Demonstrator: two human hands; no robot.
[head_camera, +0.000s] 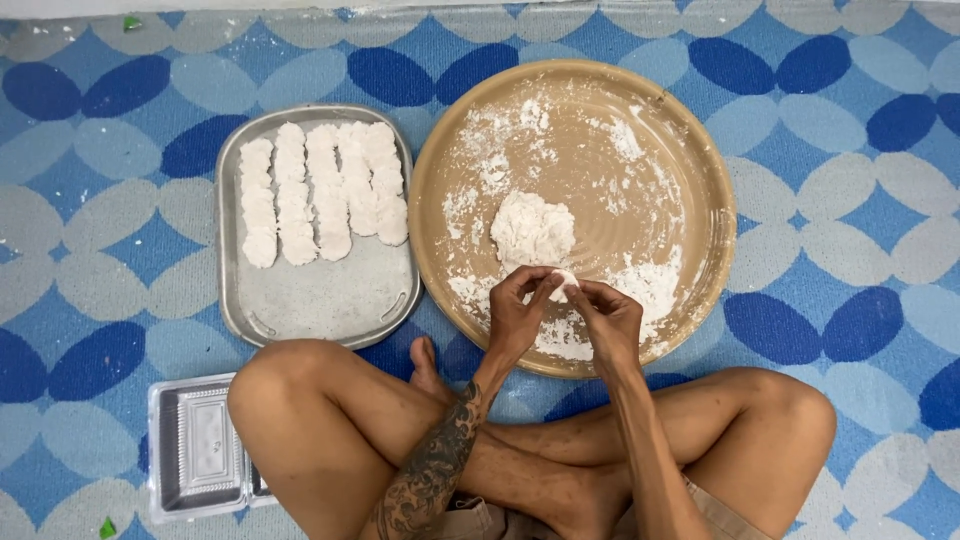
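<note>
My left hand (518, 312) and my right hand (608, 318) meet over the near edge of a round tan tray (700, 170), pinching a small piece of white dough (563, 283) between their fingertips. A larger lump of white dough (532, 230) lies in the middle of the tray, just beyond my hands, with flour scattered around it. To the left stands a rectangular metal tray (310, 300) holding several rows of shaped white dough pieces (322, 190) in its far half.
I sit cross-legged on a blue patterned mat (840, 250), knees at both sides. A clear plastic container (195, 450) lies by my left knee. Small green scraps (131, 22) lie on the mat at the far left and near left corners.
</note>
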